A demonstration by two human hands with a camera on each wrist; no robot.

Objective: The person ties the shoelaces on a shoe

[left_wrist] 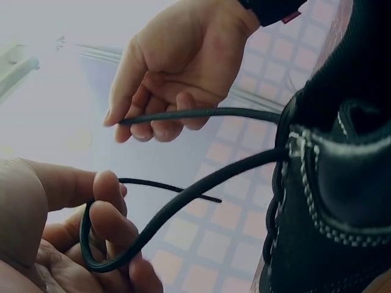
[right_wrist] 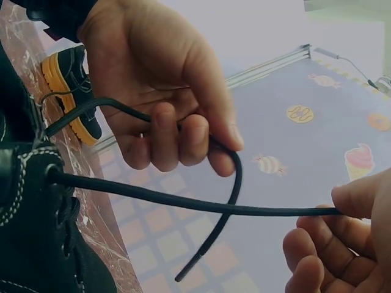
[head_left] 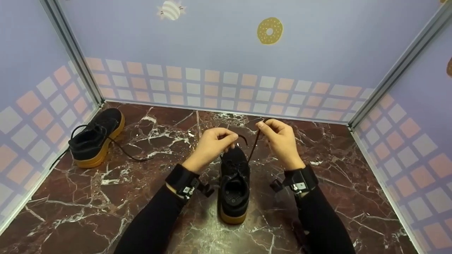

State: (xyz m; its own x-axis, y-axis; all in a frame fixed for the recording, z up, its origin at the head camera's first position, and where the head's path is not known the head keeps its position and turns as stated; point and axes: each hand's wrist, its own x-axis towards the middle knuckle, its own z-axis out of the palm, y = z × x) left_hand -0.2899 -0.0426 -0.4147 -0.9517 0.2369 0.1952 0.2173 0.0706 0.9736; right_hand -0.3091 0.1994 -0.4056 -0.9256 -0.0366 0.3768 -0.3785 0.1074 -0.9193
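A black shoe (head_left: 235,211) with a tan sole stands upright on the floor between my forearms, its toe pointing away from me. Thumb and fingers of my left hand (head_left: 213,144) pinch one of its black shoelaces (right_wrist: 237,177), whose free tip dangles past the fingertips. Higher and to the right, my right hand (head_left: 282,141) pinches the other shoelace (head_left: 253,146) close to its end. That lace runs nearly straight down to the top eyelet. In the right wrist view the two laces cross, one in front of the other.
A second black shoe (head_left: 90,143) with loose laces sits at the left, near the side wall. The floor (head_left: 169,211) is dark red marble pattern. Lilac panels with printed squares and sweets stand behind (head_left: 226,42) and on both sides.
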